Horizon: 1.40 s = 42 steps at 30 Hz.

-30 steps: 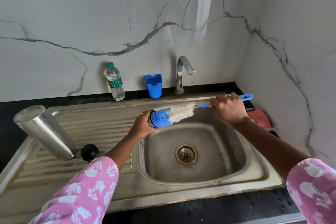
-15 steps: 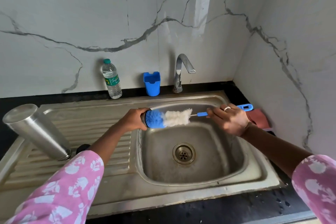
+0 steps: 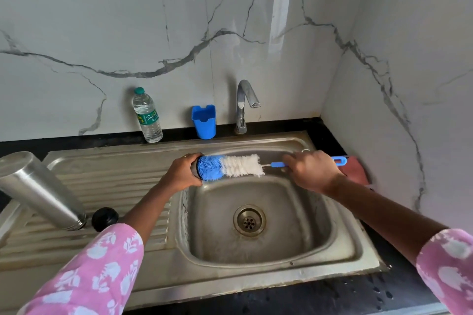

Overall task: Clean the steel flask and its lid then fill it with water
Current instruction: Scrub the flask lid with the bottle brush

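Water bottle (image 3: 147, 116) at the back wall: green label, script starting "S", rest unreadable. Your L hand (image 3: 181, 174) reaches fwd over the sink (image 3: 281, 272), fingers (image 3: 188, 158) curled round the lid (image 3: 195, 169), its opening facing right. The brush (image 3: 231, 167) has its blue tip in the lid. R hand (image 3: 312, 171) is knuckles up, fingers wrapped round the blue handle. Steel flask (image 3: 38, 189) stands mouth-down on the drainboard, far left, with a black stopper (image 3: 105, 218) just beside it.
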Available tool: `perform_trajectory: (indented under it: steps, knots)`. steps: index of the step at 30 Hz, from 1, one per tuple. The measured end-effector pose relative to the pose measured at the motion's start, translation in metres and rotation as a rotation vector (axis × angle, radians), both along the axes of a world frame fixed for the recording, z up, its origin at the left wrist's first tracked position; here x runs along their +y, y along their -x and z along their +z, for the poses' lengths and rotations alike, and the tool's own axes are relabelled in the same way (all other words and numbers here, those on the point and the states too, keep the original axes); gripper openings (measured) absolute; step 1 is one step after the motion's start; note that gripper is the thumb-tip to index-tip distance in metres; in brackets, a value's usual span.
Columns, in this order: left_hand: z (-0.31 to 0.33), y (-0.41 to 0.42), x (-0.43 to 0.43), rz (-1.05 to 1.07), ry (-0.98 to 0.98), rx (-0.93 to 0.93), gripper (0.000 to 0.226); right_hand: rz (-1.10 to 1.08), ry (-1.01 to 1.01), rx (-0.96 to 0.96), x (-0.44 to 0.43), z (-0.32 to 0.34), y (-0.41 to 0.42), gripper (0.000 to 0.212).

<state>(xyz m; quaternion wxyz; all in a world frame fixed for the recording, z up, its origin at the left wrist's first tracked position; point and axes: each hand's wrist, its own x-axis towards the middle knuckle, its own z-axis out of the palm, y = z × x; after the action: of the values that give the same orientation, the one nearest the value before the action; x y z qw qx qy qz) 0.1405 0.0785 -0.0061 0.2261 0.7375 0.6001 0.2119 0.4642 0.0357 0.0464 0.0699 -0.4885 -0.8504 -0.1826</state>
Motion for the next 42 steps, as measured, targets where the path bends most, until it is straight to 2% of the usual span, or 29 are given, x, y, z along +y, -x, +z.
perform_trajectory:
  steps: [1,2,4,5,6,7,9,10,11,13,14,16,18,20,22,24,25,26,27,28,30,32,33,34,36,38,39,40,42]
  knots:
    - [0.002,-0.001,-0.001,0.013,0.018,-0.011,0.079,0.147,-0.246,-0.093,-0.002,-0.002,-0.005,0.011]
    - [0.004,-0.003,-0.001,0.019,0.029,-0.019,0.078,0.226,-0.375,-0.135,-0.003,-0.006,-0.01,0.016]
    - [0.007,-0.005,-0.001,0.015,0.018,-0.024,0.077,0.188,-0.361,-0.122,-0.004,-0.01,-0.01,0.02]
    - [0.007,-0.006,-0.001,0.009,0.002,-0.019,0.076,0.103,-0.251,-0.084,-0.006,-0.005,-0.002,0.016]
    - [0.006,-0.005,-0.001,-0.001,-0.014,-0.011,0.076,-0.055,-0.028,0.0,-0.007,0.003,0.006,0.014]
    - [0.005,-0.004,-0.001,-0.01,-0.031,-0.003,0.076,-0.24,0.271,0.104,-0.005,0.011,0.009,0.017]
    - [0.002,-0.003,-0.004,-0.032,-0.059,0.012,0.074,-0.471,0.929,0.509,0.006,0.019,0.006,0.025]
    - [0.001,-0.004,-0.005,-0.037,-0.072,0.012,0.074,-0.493,1.093,0.629,0.012,0.02,0.002,0.026]
    - [0.0,-0.006,-0.005,-0.038,-0.083,0.008,0.073,-0.468,1.119,0.651,0.014,0.021,0.0,0.026]
    - [0.001,-0.009,-0.003,-0.019,-0.089,-0.006,0.074,-0.393,0.886,0.483,0.012,0.021,0.0,0.027]
    - [0.002,-0.01,-0.001,-0.002,-0.083,-0.015,0.076,-0.349,0.676,0.334,0.009,0.018,0.001,0.028]
    - [0.005,-0.012,0.001,0.022,-0.043,-0.033,0.077,-0.189,0.107,0.072,0.006,0.01,-0.001,0.021]
    - [0.007,-0.014,0.001,0.026,-0.004,-0.048,0.078,0.089,-0.329,-0.066,0.005,0.003,-0.008,0.013]
    - [0.007,-0.017,0.0,0.011,0.004,-0.047,0.077,0.145,-0.366,-0.036,0.006,-0.003,-0.009,0.012]
    - [0.006,-0.017,0.0,0.022,-0.021,-0.055,0.075,-0.07,-0.119,0.103,0.004,0.002,0.002,0.021]
    - [0.006,-0.017,0.0,0.049,-0.049,-0.075,0.076,-0.412,0.446,0.343,0.005,0.014,0.01,0.028]
    - [0.007,-0.018,0.001,0.047,-0.061,-0.077,0.076,-0.504,0.78,0.542,0.009,0.017,0.009,0.027]
    - [0.008,-0.019,0.002,0.039,-0.064,-0.074,0.077,-0.567,1.008,0.737,0.013,0.02,0.007,0.027]
    - [0.01,-0.02,0.003,0.031,-0.066,-0.07,0.077,-0.565,1.091,0.853,0.015,0.023,0.005,0.028]
    - [0.011,-0.021,0.004,0.031,-0.071,-0.068,0.078,-0.528,1.087,0.869,0.016,0.026,0.003,0.029]
    - [0.014,-0.021,0.007,0.047,-0.082,-0.063,0.078,-0.355,0.783,0.619,0.015,0.024,0.001,0.031]
    - [0.015,-0.02,0.009,0.062,-0.068,-0.067,0.079,-0.111,0.136,0.186,0.013,0.013,-0.003,0.015]
    - [0.014,-0.021,0.009,0.06,-0.058,-0.073,0.08,0.032,-0.153,0.051,0.012,0.008,-0.006,0.006]
    - [0.014,-0.021,0.009,0.056,-0.046,-0.076,0.08,0.151,-0.364,-0.034,0.01,0.003,-0.009,0.01]
    - [0.011,-0.023,0.01,0.042,-0.032,-0.076,0.079,0.231,-0.481,-0.043,0.01,-0.009,-0.014,0.014]
    - [0.008,-0.024,0.01,0.028,-0.038,-0.058,0.077,0.122,-0.359,-0.023,0.007,-0.003,-0.007,0.013]
    - [0.005,-0.025,0.01,0.023,-0.045,-0.051,0.076,-0.021,-0.181,-0.013,0.004,0.003,-0.001,0.017]
    - [0.002,-0.025,0.01,0.016,-0.051,-0.047,0.075,-0.177,0.056,0.027,0.005,0.01,0.005,0.023]
    - [-0.002,-0.023,0.009,-0.012,-0.062,-0.029,0.074,-0.409,0.621,0.328,0.011,0.019,0.01,0.027]
